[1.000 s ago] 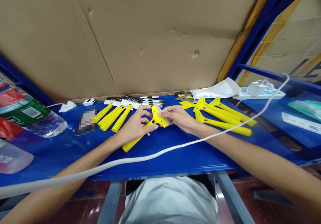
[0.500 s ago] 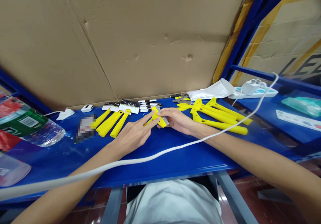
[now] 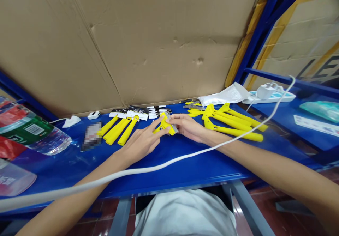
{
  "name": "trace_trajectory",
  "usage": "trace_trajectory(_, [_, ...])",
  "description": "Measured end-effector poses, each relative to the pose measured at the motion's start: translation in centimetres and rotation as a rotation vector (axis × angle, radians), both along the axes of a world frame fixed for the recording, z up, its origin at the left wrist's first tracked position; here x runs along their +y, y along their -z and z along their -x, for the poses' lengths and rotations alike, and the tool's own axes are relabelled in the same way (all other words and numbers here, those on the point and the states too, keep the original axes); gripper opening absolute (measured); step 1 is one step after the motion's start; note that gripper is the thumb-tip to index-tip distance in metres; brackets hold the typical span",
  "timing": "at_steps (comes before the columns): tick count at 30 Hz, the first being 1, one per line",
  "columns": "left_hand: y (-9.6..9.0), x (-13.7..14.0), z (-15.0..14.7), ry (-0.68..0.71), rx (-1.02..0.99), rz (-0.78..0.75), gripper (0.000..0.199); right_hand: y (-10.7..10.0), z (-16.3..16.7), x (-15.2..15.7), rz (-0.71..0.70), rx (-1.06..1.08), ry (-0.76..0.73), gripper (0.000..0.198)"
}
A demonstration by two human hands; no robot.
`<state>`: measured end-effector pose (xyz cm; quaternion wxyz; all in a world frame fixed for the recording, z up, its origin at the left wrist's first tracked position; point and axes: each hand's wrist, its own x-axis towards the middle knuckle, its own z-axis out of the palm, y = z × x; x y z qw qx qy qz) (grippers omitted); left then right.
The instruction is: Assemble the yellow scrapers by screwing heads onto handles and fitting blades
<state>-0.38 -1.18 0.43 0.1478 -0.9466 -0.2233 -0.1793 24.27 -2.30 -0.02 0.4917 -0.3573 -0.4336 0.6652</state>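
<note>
A yellow scraper head (image 3: 165, 123) with a grey metal blade along its right edge is held just above the table in the middle. My left hand (image 3: 140, 139) grips its left side, the index finger and thumb closed on the yellow part. From the right, my right hand (image 3: 188, 126) pinches the piece near the blade; my fingers partly cover it. To the right lie several yellow scrapers with long handles (image 3: 234, 121). Left of my hands are several loose yellow handles (image 3: 116, 130), next to black-and-white printed cards (image 3: 137, 113). Small white packets (image 3: 156, 111) lie behind the held piece.
A white cable (image 3: 169, 162) hangs across the view in front of my forearms. At left stand a large bottle (image 3: 34, 130) and a clear plastic cup (image 3: 18, 179). A white bag (image 3: 224, 95) and a power strip (image 3: 280, 96) lie at the back right of the blue table (image 3: 180, 172).
The view has shifted slightly. Both hands stay on the scraper head, with only a small shift of my left fingers and thumb on it.
</note>
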Motion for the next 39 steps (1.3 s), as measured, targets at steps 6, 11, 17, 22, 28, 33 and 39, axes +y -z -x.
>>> trace_trajectory(6, [-0.19, 0.13, 0.11, 0.027, -0.060, 0.011, 0.053, -0.28, 0.05, -0.13, -0.026, 0.001, 0.012, 0.041])
trace_trajectory(11, [-0.04, 0.37, 0.30, 0.061, -0.112, -0.005, 0.053, -0.19, 0.04, 0.00, -0.059, -0.007, 0.019, 0.038])
trace_trajectory(17, [0.26, 0.77, 0.34, 0.071, -0.171, -0.043, 0.050, -0.29, -0.12, 0.13, -0.081, 0.027, 0.024, 0.024])
trace_trajectory(22, [0.10, 0.68, 0.35, 0.091, -0.186, -0.032, 0.052, -0.46, -0.34, -0.01, -0.114, 0.015, 0.001, 0.035])
trace_trajectory(28, [0.04, 0.65, 0.45, 0.101, -0.196, -0.024, 0.050, -0.35, -0.40, 0.10, -0.118, 0.021, -0.001, 0.039])
trace_trajectory(33, [0.02, 0.62, 0.37, 0.091, -0.190, -0.032, 0.051, -0.34, -0.39, 0.02, -0.128, 0.016, 0.010, 0.039])
trace_trajectory(39, [-0.10, 0.49, 0.31, 0.105, -0.188, -0.096, 0.045, -0.36, -0.28, -0.01, -0.143, 0.005, 0.044, 0.039])
